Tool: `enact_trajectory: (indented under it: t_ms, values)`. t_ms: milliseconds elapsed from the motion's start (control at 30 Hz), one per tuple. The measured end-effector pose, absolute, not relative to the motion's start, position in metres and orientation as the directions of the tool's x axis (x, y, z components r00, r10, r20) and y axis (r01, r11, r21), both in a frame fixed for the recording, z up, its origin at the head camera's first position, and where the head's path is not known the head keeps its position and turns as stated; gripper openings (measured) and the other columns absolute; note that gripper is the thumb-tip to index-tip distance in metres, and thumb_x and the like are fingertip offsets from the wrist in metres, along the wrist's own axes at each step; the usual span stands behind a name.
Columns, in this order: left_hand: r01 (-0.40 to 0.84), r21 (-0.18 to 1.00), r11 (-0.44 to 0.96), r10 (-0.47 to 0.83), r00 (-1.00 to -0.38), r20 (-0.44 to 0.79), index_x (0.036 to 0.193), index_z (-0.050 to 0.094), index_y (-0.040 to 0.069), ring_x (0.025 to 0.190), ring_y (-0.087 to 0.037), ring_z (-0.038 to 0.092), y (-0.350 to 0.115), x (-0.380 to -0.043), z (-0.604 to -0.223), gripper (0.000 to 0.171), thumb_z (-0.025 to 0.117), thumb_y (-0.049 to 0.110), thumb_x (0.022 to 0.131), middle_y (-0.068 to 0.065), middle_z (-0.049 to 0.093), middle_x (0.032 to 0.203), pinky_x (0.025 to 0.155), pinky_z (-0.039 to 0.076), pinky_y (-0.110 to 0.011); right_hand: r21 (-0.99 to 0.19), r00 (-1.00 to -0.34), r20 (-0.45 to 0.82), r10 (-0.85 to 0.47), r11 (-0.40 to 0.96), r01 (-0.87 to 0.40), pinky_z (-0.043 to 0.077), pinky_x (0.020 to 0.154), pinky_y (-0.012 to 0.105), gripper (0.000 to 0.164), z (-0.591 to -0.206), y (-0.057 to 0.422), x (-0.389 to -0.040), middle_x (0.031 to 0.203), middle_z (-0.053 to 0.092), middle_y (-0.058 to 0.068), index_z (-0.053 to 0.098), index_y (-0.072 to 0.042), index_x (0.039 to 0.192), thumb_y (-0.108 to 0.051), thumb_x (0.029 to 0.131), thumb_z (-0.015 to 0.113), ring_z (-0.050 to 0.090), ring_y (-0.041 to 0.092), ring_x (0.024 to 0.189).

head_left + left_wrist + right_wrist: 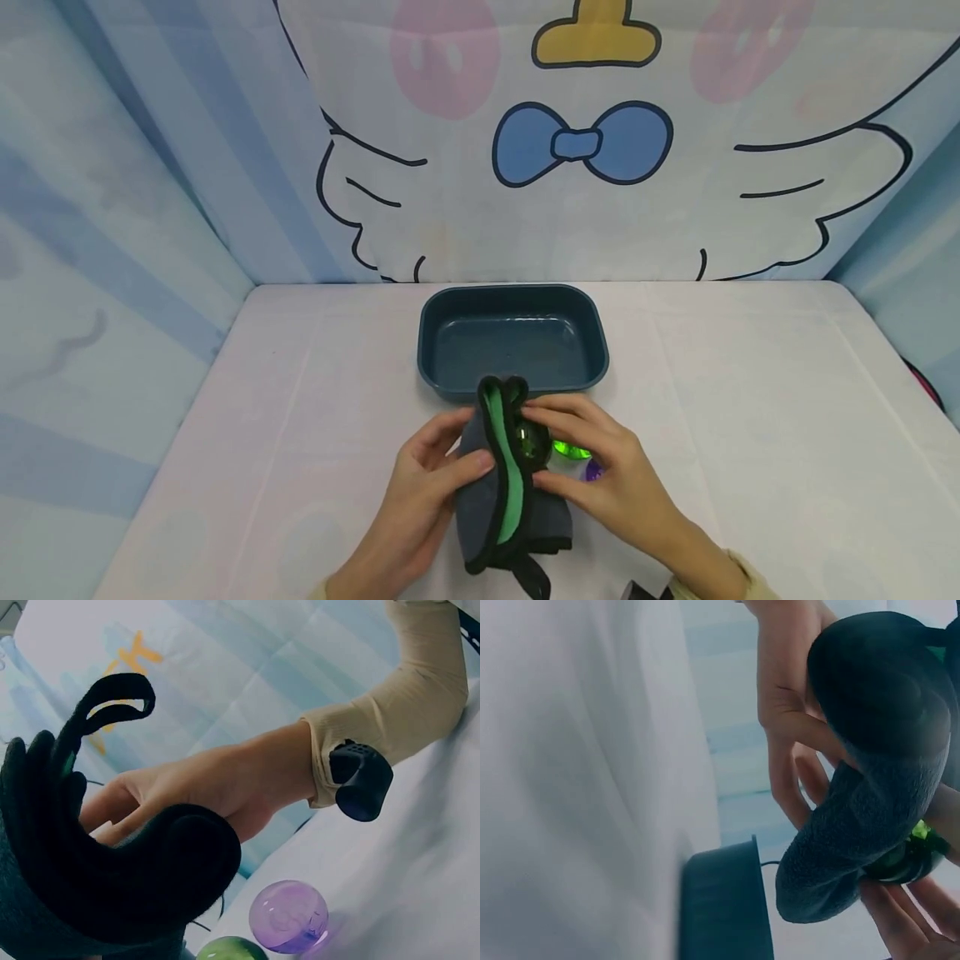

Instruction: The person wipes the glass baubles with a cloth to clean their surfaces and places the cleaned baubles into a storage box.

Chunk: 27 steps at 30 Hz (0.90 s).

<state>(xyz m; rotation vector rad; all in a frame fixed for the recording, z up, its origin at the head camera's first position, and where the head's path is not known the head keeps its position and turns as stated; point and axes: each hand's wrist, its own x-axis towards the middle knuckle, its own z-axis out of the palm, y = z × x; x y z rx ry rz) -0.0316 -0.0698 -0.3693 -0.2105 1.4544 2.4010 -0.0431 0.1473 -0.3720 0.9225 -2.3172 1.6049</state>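
Observation:
A grey pouch [555, 521] with black trim, a bright green lining and a black strap loop [116, 697] is held upright above the table. My left hand [427, 483] grips its left side, thumb on the front near the opening. On the other side my right hand [600, 467] pinches a dark green see-through ball [532, 443] between thumb and fingers, against the pouch's right edge. Behind that hand, partly hidden, a bright green ball [572, 451] and a purple ball [289, 916] lie on the table. The left wrist view shows my left hand hidden by the pouch.
A dark blue-green rectangular basin [513, 354] stands just beyond the hands, nothing visible inside it. White cloth covers the table [750, 400]. A printed curtain [585, 225] hangs behind it. A small black object [637, 590] shows by the right sleeve.

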Motion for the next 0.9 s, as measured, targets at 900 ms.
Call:
enact_trajectory:
  t_ms: [900]
  values:
    - [-0.383,0.828,-0.411,0.215,-0.923,-0.32,0.124,0.06,0.008,0.116,-0.021,0.06,-0.0716,-0.0327,-0.3689,0.043,0.074,0.002,0.083,-0.008,0.056,0.134,0.09,0.055,-0.032,-0.754,-0.79,0.42,-0.448,0.313,-0.578,0.049,0.098,0.02,0.063,-0.3702,0.1513,-0.0426,0.135,0.055,0.004,0.058,-0.012,0.137,-0.006,0.079,0.082,0.054,0.014,0.126]
